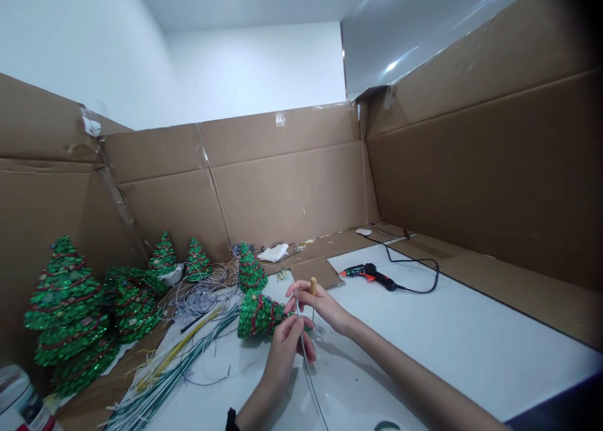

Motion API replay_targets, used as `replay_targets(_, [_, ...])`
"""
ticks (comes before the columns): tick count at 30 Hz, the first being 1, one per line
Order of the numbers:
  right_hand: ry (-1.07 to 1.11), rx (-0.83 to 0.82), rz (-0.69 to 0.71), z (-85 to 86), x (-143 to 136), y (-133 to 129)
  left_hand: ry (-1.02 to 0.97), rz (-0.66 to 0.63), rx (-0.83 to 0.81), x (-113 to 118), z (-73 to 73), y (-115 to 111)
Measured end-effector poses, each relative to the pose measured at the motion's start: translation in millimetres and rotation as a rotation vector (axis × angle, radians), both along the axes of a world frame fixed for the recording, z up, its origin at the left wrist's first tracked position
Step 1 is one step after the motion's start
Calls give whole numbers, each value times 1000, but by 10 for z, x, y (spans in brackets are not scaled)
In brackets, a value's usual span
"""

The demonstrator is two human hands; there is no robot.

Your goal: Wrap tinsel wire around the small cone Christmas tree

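My left hand (284, 342) pinches a thin grey-green cord (311, 384), which runs down past the table's near edge of the view. Close above it, my right hand (325, 304) has its fingertips at the upper end of the cord. A slim tool with a wooden handle, seemingly an awl (313, 285), is tucked in the right hand, its thin shaft pointing down. Just behind both hands a small green tinsel Christmas tree (257, 315) lies on its side, partly hidden by the fingers. Whether the left hand touches it I cannot tell.
Several decorated green trees (63, 305) stand at left. Bundled green and yellow strands (188, 349) and tangled clear wire (202, 296) lie nearby. A corded glue gun (370, 274) rests behind right, by a cardboard piece (315, 272). Cardboard walls (292, 180) enclose the white table (424, 343).
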State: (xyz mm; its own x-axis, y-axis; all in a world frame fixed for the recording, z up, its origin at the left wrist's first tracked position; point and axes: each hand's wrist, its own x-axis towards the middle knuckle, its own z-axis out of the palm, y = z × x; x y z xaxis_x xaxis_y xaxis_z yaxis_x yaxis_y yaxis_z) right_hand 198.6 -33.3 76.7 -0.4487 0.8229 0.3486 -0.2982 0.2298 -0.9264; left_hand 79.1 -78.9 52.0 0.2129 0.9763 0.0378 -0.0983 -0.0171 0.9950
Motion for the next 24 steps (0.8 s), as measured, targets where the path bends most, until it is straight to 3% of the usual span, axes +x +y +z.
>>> replay_targets(9, [-23, -43, 40, -73, -91, -29, -52, 73, -22, -15, -62, 44])
replay_targets(15, [-2, -22, -22, -46, -94, -41, -113, -43, -70, -36, -97, 111])
replay_targets(18, [65, 53, -183, -6, -26, 10, -108, -108, -62, -26, -122, 127])
replay_targets(24, [263, 83, -648, 63, 278, 246, -36, -195, -47, 54, -169, 72])
